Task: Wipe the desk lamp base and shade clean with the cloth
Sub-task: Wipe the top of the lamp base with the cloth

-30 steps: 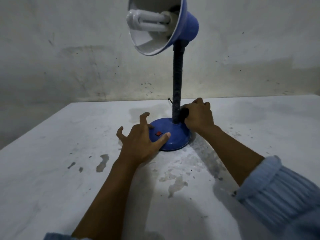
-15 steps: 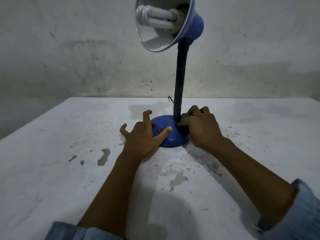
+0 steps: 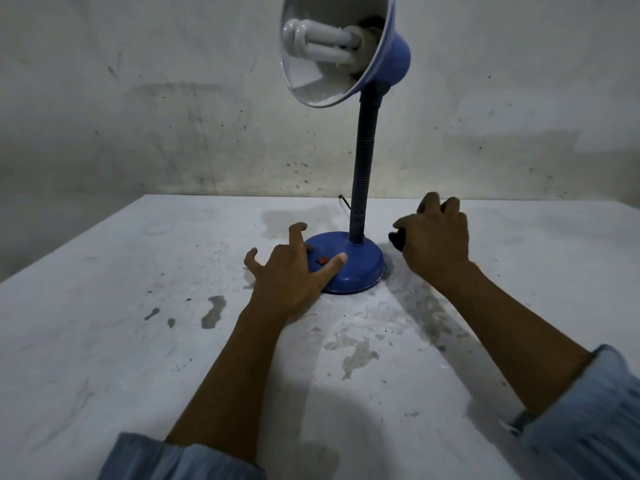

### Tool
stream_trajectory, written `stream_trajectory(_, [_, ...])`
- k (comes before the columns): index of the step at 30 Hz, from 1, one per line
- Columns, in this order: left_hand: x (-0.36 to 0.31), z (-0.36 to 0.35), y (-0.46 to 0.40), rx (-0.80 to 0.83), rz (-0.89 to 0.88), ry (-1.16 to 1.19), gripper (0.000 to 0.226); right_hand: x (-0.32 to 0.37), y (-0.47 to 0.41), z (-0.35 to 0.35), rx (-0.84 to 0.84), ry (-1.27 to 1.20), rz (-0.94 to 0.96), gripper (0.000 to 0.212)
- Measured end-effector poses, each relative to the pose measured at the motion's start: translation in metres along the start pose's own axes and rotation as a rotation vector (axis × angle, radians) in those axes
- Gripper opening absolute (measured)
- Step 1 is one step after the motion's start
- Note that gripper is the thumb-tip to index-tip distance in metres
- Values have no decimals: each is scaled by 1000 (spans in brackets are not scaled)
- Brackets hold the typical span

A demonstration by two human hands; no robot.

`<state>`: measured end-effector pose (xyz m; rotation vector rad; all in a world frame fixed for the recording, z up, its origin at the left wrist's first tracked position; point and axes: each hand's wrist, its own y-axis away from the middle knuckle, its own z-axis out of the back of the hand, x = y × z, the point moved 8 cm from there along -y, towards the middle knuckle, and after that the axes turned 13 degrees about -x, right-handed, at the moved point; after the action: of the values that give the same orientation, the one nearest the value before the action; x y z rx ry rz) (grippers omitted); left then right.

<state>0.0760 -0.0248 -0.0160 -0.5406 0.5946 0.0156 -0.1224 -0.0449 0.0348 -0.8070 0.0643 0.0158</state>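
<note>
A blue desk lamp stands on the table, with a round blue base (image 3: 360, 268), a dark ribbed neck (image 3: 363, 161) and a blue shade (image 3: 346, 50) tilted toward me, a white bulb inside. My left hand (image 3: 294, 271) rests spread on the left front of the base, thumb beside the red switch (image 3: 322, 260). My right hand (image 3: 436, 237) is just right of the base, apart from it, fingers curled round a small dark cloth (image 3: 398, 240) that mostly hides in the fist.
The white table (image 3: 138, 341) is stained with grey patches. A grey wall (image 3: 173, 98) rises directly behind it. A thin black cord (image 3: 343, 201) leaves the lamp at the back. The table's left edge runs diagonally at the left.
My right hand with the cloth has come off the base near the neck and moved to the right. The left hand stays on the base.
</note>
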Motion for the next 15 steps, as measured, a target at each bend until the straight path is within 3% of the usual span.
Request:
stream_trajectory(2, [0,1,0,-9,-8,12,72,6,-2,8,-20,-78,-39,21])
stream_trajectory(7, [1,2,0,-16,-4,27,70,48,22,4,95,-242,168,33])
stream_trajectory(12, [2,1,1,10,14,40,70,19,16,-1,97,-10,5,23])
stream_trajectory(15, [3,1,0,-8,10,49,68,34,15,14,9,-131,14,25])
